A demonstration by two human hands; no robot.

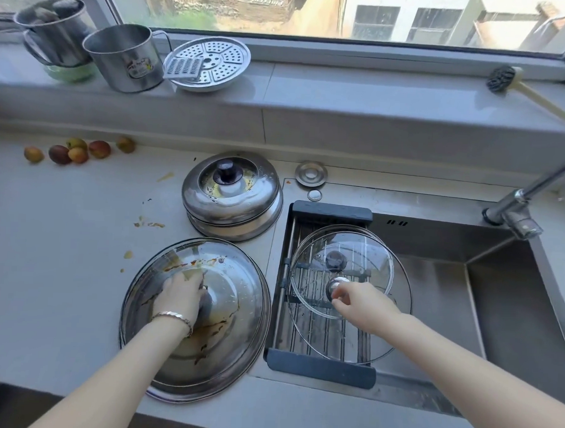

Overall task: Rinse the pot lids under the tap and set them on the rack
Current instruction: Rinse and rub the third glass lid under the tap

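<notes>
- Left hand (179,295) clamps the knob of the large stained steel lid (236,308), which lies on the grey counter (64,270); grease invites slipping.
- Right hand (359,304) is at the clear glass lid (318,330) on the black sink rack (320,369); I cannot tell its grip, and the glass could slide.

Right of my right hand (363,304), the sink basin (448,299) lies open; the tap (515,212) juts beyond it. Stacked steel lids (232,196) stand just beyond my left hand (179,298).
</notes>
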